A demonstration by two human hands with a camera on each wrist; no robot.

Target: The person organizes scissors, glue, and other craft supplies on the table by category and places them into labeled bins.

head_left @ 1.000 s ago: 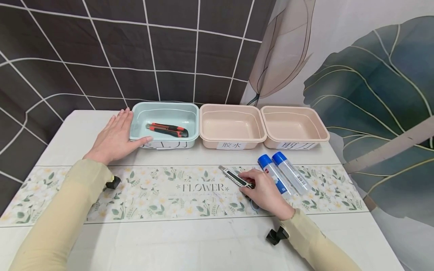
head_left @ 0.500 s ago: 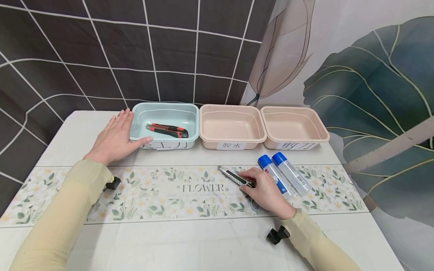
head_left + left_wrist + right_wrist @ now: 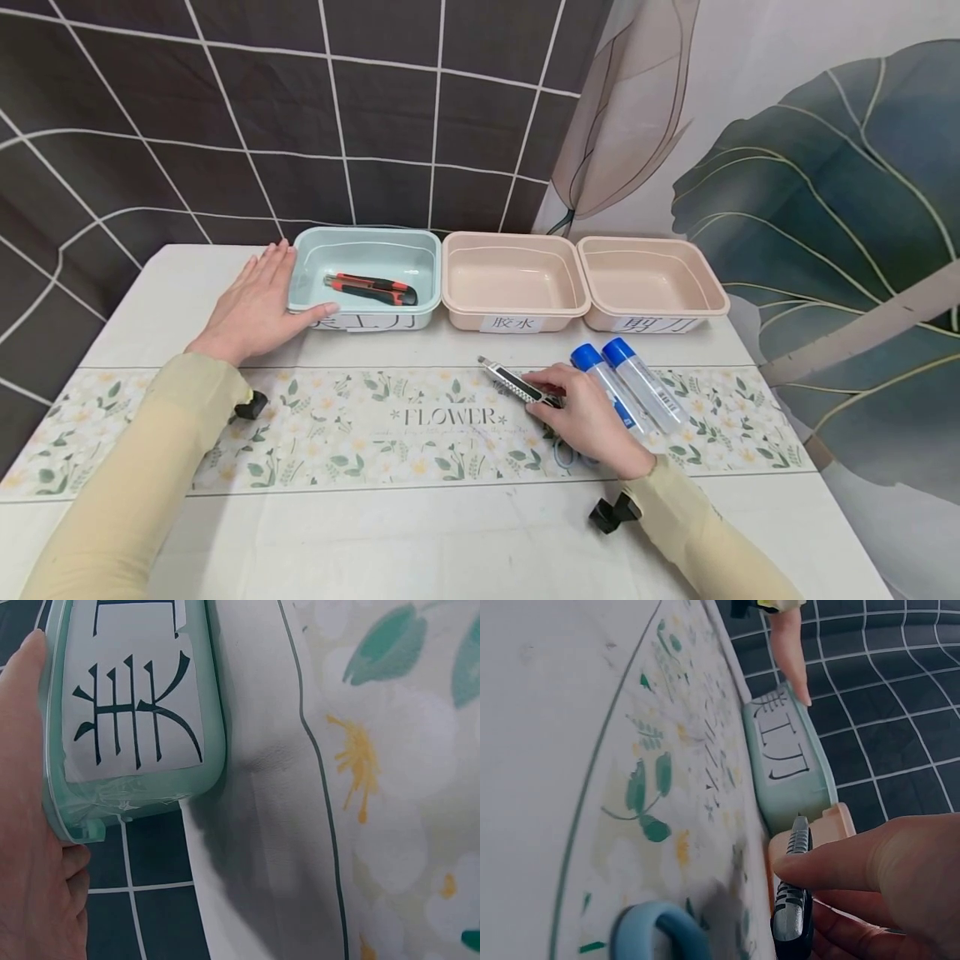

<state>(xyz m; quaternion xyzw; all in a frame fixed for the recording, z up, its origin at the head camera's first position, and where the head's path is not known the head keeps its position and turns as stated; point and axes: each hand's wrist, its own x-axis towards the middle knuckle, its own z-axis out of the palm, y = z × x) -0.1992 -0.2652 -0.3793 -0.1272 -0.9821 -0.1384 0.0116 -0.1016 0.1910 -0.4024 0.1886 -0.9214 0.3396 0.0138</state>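
Right hand [image 3: 588, 417] pinches utility knife [image 3: 516, 384], seemingly just off table [image 3: 337, 542]; left hand [image 3: 251, 304], fingers straight, touches blue bin [image 3: 363, 254]

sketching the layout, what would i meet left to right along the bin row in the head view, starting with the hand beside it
Left hand → light-blue bin → middle pink bin → right pink bin.
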